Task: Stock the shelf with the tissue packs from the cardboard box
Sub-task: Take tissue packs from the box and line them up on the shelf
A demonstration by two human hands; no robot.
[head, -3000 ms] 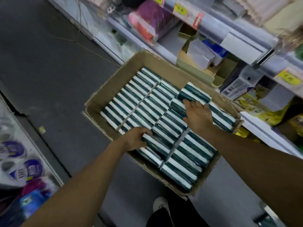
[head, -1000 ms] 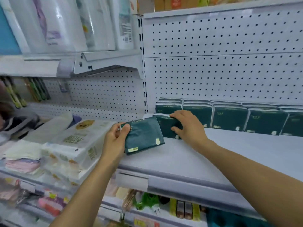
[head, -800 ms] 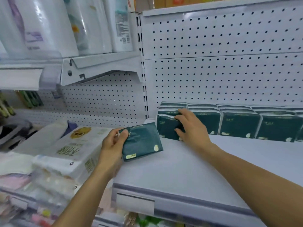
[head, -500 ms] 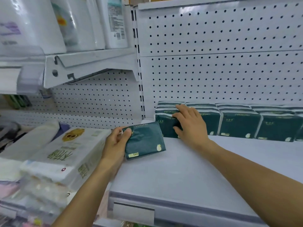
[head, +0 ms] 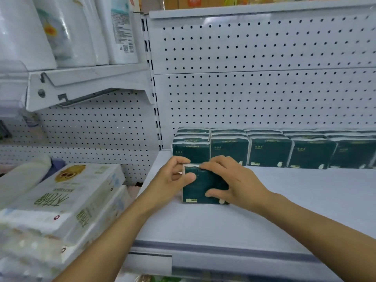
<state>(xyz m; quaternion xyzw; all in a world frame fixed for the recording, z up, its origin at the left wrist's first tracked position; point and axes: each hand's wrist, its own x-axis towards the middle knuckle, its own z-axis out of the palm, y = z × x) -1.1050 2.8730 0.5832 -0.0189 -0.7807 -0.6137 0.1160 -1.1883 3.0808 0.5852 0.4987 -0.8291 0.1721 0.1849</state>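
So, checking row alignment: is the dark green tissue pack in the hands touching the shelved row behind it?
Apart: the head view shows the pack standing forward of the row.

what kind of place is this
Most likely a shop aisle: white pegboard-backed shelving, a row of identical dark green tissue packs facing out, and a price-label strip along the shelf's front edge.

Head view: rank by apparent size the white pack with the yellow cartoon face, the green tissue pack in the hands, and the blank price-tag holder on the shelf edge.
1. white pack with the yellow face, though it sits nearest the camera.
2. and 3. green tissue pack and price-tag holder: too alike to rank; both hands cover part of the pack.
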